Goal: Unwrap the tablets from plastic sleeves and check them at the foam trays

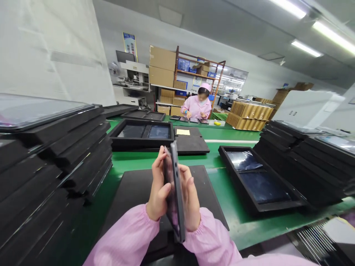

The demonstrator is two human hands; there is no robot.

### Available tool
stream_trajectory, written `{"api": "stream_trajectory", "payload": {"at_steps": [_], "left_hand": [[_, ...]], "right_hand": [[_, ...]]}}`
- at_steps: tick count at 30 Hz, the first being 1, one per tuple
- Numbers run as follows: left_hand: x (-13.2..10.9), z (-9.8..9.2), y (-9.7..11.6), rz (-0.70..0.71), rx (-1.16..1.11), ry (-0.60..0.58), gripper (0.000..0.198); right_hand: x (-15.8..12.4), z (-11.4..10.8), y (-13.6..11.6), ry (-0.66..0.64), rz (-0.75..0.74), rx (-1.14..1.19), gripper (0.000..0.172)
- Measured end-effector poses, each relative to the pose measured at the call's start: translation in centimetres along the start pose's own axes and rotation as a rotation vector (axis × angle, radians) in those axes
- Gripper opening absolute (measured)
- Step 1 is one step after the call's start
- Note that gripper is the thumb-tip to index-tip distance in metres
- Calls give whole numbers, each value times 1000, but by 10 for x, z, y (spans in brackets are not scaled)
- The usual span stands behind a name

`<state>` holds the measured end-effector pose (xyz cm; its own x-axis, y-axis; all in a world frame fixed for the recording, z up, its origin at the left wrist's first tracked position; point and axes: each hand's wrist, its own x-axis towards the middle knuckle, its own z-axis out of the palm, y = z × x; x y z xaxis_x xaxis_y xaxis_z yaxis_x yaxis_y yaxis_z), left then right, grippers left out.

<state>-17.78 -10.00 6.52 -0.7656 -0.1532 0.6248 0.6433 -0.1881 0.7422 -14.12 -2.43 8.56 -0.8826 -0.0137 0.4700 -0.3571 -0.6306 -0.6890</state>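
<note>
A dark, thin tablet stands nearly edge-on between my two hands, above a black foam mat. My left hand presses against its glossy screen side, thumb and fingertips bent onto it. On the opposite face, my right hand lies along the tablet with its fingers pointing up; part of them is hidden behind it. Small openings show along the edge that faces me. Both wrists are in pink sleeves.
Tall stacks of black foam trays rise at the left and right. Trays holding tablets lie on the green table at the back and right. A black lid bears a yellow note. Across the table, a person handles tablets.
</note>
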Motion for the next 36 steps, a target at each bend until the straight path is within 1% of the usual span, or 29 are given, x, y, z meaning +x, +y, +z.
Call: {"api": "stream_trajectory", "payload": {"at_steps": [2,3,6,11,14,17,20,25,29,33,36], "left_hand": [[-1,-6,-12,50,21,-51,61],[-2,-9,-17,68,36,-75,60],[-5,-12,-25,86,93,-126,65],[2,-9,-22,50,129,-152,68],[6,-7,-22,48,120,-174,66],[9,-5,-25,55,121,-193,65],[12,-3,-25,22,156,-230,67],[14,0,-23,-11,168,-267,63],[12,3,-26,-14,153,-285,59],[12,3,-27,-4,167,-304,58],[13,5,-24,-3,196,-311,58]], "right_hand": [[0,-2,3,19,-5,-53,41],[0,-3,4,36,-7,-99,39],[-2,-6,6,77,-9,-223,37],[2,-7,5,111,20,-270,39],[6,-8,6,138,26,-266,37],[7,-9,8,170,9,-286,29],[7,-11,7,211,-36,-362,20],[7,-14,1,231,-80,-442,22],[6,-17,-3,240,-76,-505,20],[4,-22,2,272,-75,-537,23],[2,-24,5,289,-115,-513,27]]}}
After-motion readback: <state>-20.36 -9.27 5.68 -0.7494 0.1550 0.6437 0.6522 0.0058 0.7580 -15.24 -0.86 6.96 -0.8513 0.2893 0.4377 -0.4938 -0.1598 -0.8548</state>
